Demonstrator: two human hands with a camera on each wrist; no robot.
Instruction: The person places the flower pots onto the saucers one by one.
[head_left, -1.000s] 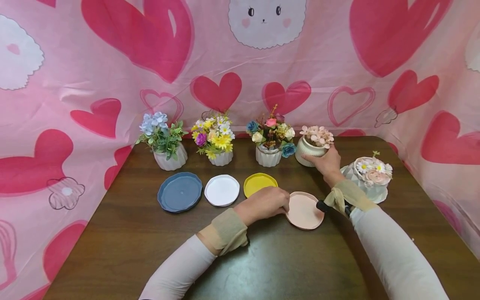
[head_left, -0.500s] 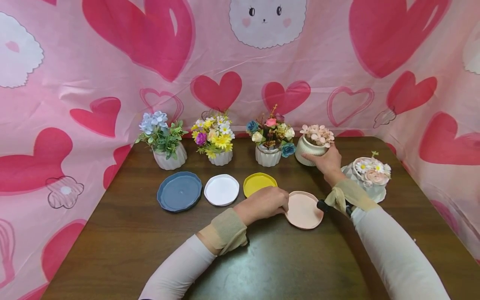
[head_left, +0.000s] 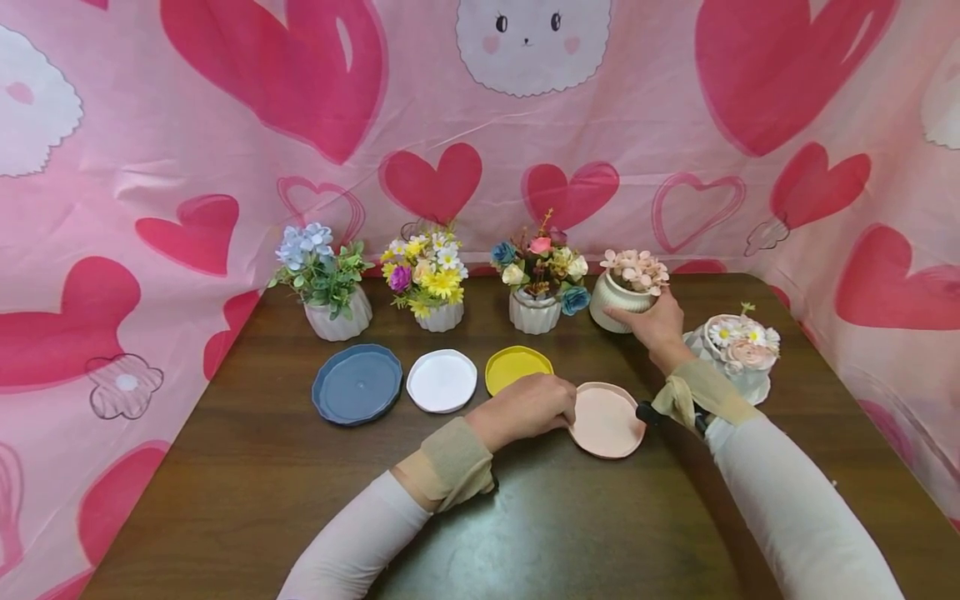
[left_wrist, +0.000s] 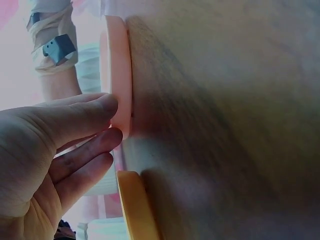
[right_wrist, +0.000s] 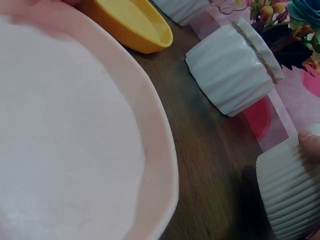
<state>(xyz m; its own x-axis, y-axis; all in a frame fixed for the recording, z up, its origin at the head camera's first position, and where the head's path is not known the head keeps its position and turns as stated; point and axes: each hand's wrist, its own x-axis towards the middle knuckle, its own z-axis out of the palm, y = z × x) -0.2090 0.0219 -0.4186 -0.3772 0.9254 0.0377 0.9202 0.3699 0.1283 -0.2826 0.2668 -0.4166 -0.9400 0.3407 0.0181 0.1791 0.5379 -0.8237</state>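
My left hand [head_left: 528,406] pinches the left rim of a round, pale pink saucer [head_left: 609,422]. In the left wrist view, the thumb and fingertips meet at the edge of this saucer [left_wrist: 120,70], close over the wood. Farther back on the right, my right hand [head_left: 657,327] grips the side of a ribbed cream flowerpot [head_left: 618,305] that bears pale pink flowers [head_left: 636,271]. Only a fingertip shows on the ribbed flowerpot [right_wrist: 290,187] in the right wrist view, where the pink saucer fills the left side.
Left of the pink saucer lie a yellow saucer [head_left: 517,367], a white saucer [head_left: 442,381] and a blue saucer [head_left: 357,384]. Behind them stand three white pots with blue [head_left: 337,317], yellow [head_left: 441,315] and mixed flowers [head_left: 536,313]. A faceted pot [head_left: 738,367] sits on a white saucer at right.
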